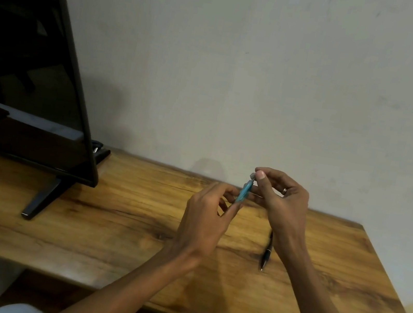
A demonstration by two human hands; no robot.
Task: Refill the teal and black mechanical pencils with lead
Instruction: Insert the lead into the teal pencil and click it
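**Two hands hold a teal mechanical pencil above a wooden desk**

At the far left stands a dark, switched-off monitor (pixel 25 57), tilted in this wide-angle view, its black stand foot (pixel 41 199) resting on the desk (pixel 107 221). The desk is a wood-grain surface that runs across the frame against a plain pale wall (pixel 268 71).

Near the middle, a person's left hand (pixel 206 216) reaches in from the lower left, raised above the desk. Its fingertips pinch the lower end of the teal mechanical pencil (pixel 244 191), so this grip is clamped on the pencil. The pencil is held in the air over the back part of the desk, tilted so its top end leans up and to the right. At that top end sits a small grey cap or eraser piece (pixel 252 175).

Just to the right, the right hand (pixel 282 202) comes in from the lower right. Its thumb and forefinger are closed together at the pencil's top end, right at the grey piece; this grip is pinched on the top of the pencil. A ring (pixel 285 190) shows on one finger of this hand.

Below the right wrist, the black mechanical pencil (pixel 266 253) lies flat on the desk, untouched, its tip pointing toward the near edge. Its upper end is hidden behind the right wrist.
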